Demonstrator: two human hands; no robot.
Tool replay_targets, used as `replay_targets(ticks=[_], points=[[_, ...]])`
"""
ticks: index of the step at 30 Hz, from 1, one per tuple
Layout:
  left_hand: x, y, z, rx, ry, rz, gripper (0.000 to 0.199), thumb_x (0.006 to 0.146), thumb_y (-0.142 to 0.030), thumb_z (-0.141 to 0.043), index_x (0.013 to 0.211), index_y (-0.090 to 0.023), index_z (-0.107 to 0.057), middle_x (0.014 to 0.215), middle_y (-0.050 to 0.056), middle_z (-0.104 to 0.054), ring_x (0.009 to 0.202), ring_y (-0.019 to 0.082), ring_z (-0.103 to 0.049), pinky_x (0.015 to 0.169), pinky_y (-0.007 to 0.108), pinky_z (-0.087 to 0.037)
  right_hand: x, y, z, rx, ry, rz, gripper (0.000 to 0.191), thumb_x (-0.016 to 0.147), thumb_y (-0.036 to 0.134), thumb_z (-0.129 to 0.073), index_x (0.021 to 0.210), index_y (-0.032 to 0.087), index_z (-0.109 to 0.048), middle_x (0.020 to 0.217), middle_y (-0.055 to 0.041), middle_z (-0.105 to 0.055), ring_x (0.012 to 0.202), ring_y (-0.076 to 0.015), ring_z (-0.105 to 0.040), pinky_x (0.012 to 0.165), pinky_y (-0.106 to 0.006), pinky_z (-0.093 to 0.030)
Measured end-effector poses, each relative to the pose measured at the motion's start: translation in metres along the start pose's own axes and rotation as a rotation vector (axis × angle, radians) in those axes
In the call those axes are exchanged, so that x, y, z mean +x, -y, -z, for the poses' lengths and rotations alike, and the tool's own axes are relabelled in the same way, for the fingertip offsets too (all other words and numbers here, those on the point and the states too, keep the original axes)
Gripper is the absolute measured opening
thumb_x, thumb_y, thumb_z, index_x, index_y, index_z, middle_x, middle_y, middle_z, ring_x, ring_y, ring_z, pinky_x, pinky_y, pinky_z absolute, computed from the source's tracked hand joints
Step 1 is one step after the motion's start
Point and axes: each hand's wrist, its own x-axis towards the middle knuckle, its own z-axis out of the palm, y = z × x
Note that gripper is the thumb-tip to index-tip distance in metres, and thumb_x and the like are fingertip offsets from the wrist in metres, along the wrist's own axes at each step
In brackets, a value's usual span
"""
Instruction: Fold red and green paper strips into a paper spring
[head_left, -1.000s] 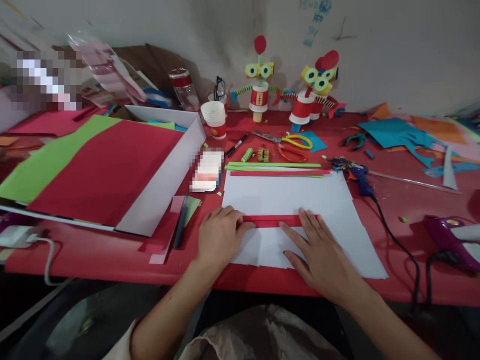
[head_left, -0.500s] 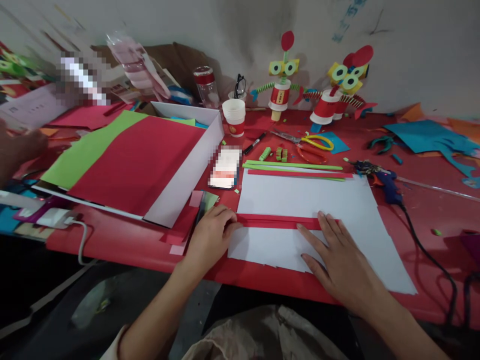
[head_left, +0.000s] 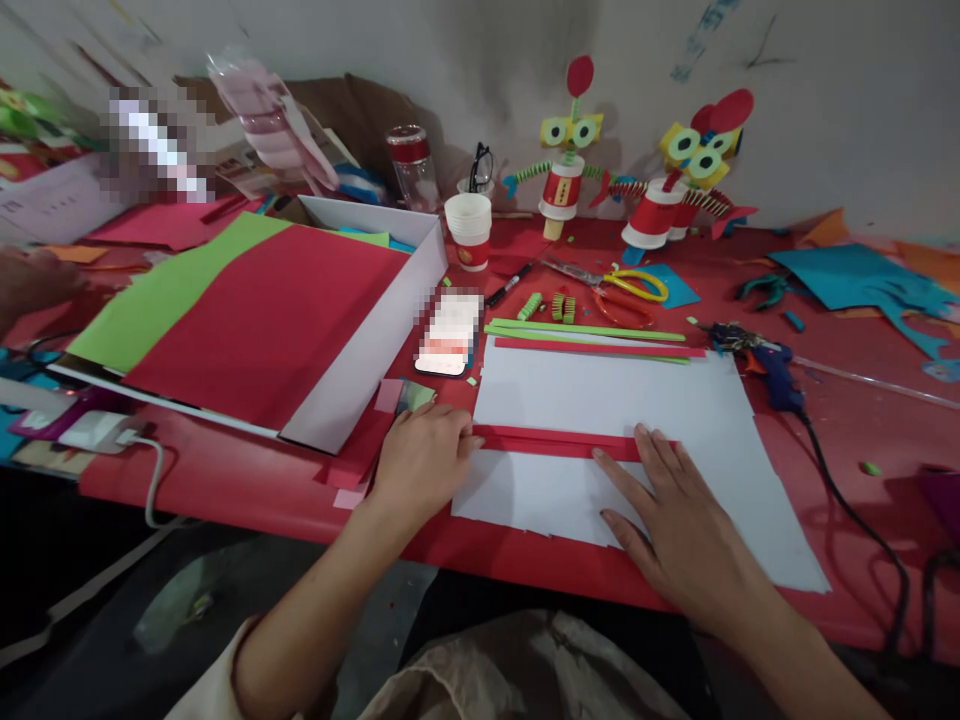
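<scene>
A folded red paper strip (head_left: pixel 555 441) lies across white sheets (head_left: pixel 570 395) on the red table. At its left end, my left hand (head_left: pixel 429 455) is closed, its fingertips pinched on the strip's end. My right hand (head_left: pixel 667 510) lies with fingers spread, its fingertips resting on the right part of the strip and on the white paper. Thin green strips (head_left: pixel 585 331) and a narrow red strip (head_left: pixel 600 348) lie along the top edge of the white sheets.
At left stands a white box (head_left: pixel 375 350) with red and green sheets. Behind are a phone (head_left: pixel 450 335), paper cups (head_left: pixel 469 230), scissors (head_left: pixel 637 285) and cup figures (head_left: pixel 561 190). A glue gun (head_left: pixel 776 372) lies at right. Another person's hand (head_left: pixel 34 280) shows at far left.
My left hand has turned slightly, its fingers curling more over the strip's left end. My right hand stays almost in place. The other person's hand has moved a little to the left.
</scene>
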Motion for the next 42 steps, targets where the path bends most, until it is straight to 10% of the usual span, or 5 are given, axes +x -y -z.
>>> replay_targets(ticks=[15,23,32,42], points=[[0.006,0.013,-0.001,-0.335,-0.010,-0.106,0.012,0.080,-0.012,-0.050,0.080,-0.021,-0.059,0.082,0.001,-0.066,0.077,0.015,-0.059,0.068,0.027,-0.042,-0.003,-0.004,0.000,0.004,-0.018,-0.030,0.053,0.089,0.040,-0.047,0.140,0.025,-0.040,0.155,-0.0111,-0.015,0.136,-0.0372,-0.029,0.106,-0.057,-0.032],[0.003,-0.010,-0.007,-0.132,0.038,-0.174,0.015,0.081,-0.012,-0.046,0.079,-0.020,-0.059,0.082,0.003,-0.065,0.083,0.021,-0.057,0.077,0.035,-0.040,-0.004,0.006,0.013,0.014,0.052,-0.017,0.057,0.092,0.045,-0.041,0.137,0.010,-0.042,0.151,-0.0170,-0.026,0.141,-0.0329,-0.017,0.109,-0.053,-0.029],[-0.003,-0.035,-0.023,-0.166,-0.026,-0.209,0.015,0.088,-0.018,-0.045,0.084,-0.019,-0.059,0.089,0.005,-0.064,0.086,0.022,-0.055,0.075,0.036,-0.039,0.033,0.029,0.018,-0.027,-0.060,-0.170,0.035,0.093,0.038,-0.041,0.103,0.012,-0.063,0.108,-0.0177,-0.064,0.097,-0.0295,-0.060,0.088,-0.045,-0.043],[0.005,-0.034,-0.018,-0.009,0.027,-0.284,0.020,0.087,-0.013,-0.039,0.088,-0.018,-0.059,0.087,0.006,-0.065,0.084,0.024,-0.057,0.074,0.038,-0.039,0.083,0.032,0.007,0.399,0.031,-0.201,0.010,0.085,0.019,-0.055,0.076,0.019,-0.061,0.089,-0.0060,-0.058,0.087,-0.0224,-0.052,0.075,-0.037,-0.042]])
